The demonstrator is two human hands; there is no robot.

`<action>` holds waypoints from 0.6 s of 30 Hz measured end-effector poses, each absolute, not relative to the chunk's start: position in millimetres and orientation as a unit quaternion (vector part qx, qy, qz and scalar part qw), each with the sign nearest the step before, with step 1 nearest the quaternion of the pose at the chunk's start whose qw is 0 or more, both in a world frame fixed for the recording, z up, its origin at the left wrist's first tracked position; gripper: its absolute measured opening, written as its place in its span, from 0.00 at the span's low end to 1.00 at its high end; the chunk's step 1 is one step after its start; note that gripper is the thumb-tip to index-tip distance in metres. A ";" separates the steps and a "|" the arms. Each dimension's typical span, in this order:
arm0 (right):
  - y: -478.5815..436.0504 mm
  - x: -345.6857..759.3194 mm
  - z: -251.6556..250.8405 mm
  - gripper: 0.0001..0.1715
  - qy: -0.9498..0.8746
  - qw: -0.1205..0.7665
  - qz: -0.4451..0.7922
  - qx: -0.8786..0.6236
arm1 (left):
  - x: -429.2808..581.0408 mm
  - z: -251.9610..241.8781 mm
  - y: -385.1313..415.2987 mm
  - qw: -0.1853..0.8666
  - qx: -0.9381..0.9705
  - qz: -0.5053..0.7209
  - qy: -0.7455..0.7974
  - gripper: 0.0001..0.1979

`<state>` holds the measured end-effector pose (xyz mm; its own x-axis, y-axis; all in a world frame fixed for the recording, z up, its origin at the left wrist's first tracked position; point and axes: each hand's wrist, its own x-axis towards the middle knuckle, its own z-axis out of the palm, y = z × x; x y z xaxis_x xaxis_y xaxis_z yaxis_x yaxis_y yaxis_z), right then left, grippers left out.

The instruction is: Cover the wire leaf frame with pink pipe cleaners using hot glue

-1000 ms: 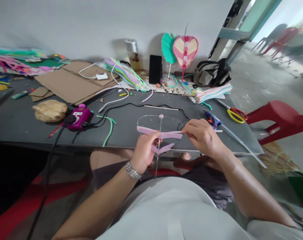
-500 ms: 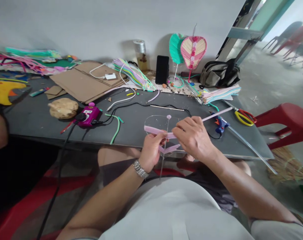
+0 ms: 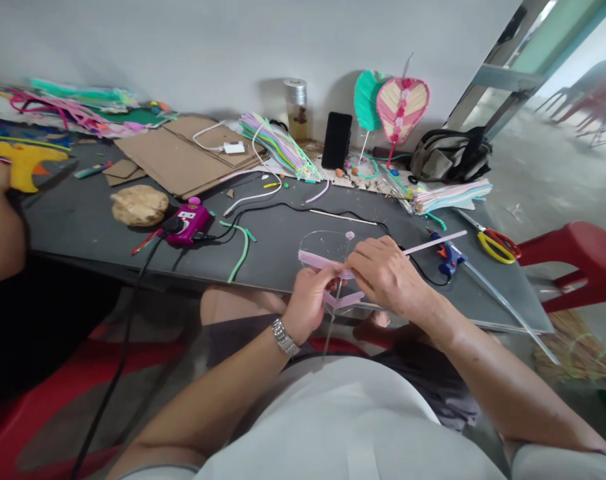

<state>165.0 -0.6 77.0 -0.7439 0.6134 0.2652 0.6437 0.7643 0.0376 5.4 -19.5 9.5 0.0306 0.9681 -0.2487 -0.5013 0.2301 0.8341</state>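
Over the table's front edge, my left hand (image 3: pixel 309 303), with a metal watch on its wrist, pinches a band of pink pipe cleaners (image 3: pixel 315 261) lying across a thin wire frame (image 3: pixel 328 337). The frame has a rounded loop and a straight middle stem, with a small pink ball (image 3: pixel 350 235) at its top. Below the band, more pink pipe cleaner forms a V on the stem. My right hand (image 3: pixel 387 277) is closed on a pink pipe cleaner (image 3: pixel 437 242), whose free end sticks out to the right. Its fingertips meet the left ones at the stem and are partly hidden.
On the right lie a blue glue gun (image 3: pixel 449 257) with a long glue stick and scissors (image 3: pixel 497 245). A purple power socket (image 3: pixel 189 223), stone (image 3: pixel 139 205) and cardboard (image 3: pixel 183 157) are left. Behind stand a phone (image 3: pixel 337 141) and heart-shaped fan (image 3: pixel 401 110). Another person's arm holds a yellow glue gun (image 3: pixel 27 163).
The view has shifted slightly, so the table's things appear further right. Both hands keep their hold; the free end of the pink pipe cleaner sits a little lower.
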 end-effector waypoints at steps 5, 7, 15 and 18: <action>1.8 163.4 81.0 0.10 -0.929 0.134 -0.032 -0.343 | 4.5 13.4 -20.5 0.671 0.275 0.559 0.402 0.11; 2.9 162.4 82.4 0.11 -0.926 0.145 -0.019 -0.347 | 4.1 15.3 -20.6 0.662 0.280 0.560 0.413 0.12; 6.3 157.9 89.5 0.10 -0.927 0.151 0.028 -0.343 | 1.6 13.8 -19.7 0.634 0.303 0.574 0.419 0.11; 7.7 157.7 90.3 0.09 -0.926 0.151 0.044 -0.343 | -0.2 13.2 -20.2 0.634 0.310 0.574 0.415 0.13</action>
<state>157.7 7.7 90.3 -0.7198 0.6479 0.2491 0.6216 0.7614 -0.1841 -0.2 -20.2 13.2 -0.0031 0.9855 -0.1695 -0.4707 0.1482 0.8698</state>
